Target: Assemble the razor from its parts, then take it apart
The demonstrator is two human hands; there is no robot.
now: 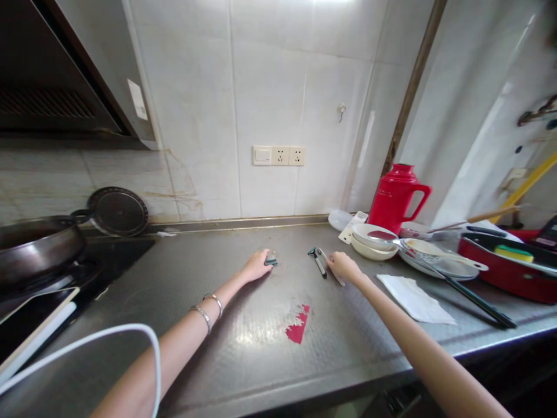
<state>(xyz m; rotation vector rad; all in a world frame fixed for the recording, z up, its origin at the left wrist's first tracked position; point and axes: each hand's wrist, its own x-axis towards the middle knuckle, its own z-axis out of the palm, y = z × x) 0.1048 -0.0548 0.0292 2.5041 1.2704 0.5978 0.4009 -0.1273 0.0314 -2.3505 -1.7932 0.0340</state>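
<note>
On the steel counter [243, 360], my left hand [256, 266] is closed on a small dark green and clear object [271, 259] whose kind I cannot make out. To the right, my right hand [342, 264] has its fingers closed at a thin pale stick-like item [327, 259] lying slanted on the counter. Just left of that item lies a razor [318, 264] with a green and black head and a silver-grey handle. A torn red patch [298, 327] is on the counter, nearer the front edge and between my forearms.
A pan [41, 241] stands on the stove at the left, a round black lid [118, 211] behind it. At right are a red thermos [394, 198], stacked bowls [375, 249], a white cloth [415, 299], a dark-handled utensil [478, 302] and a red pot [500, 268]. A white cable [108, 330] curves at lower left.
</note>
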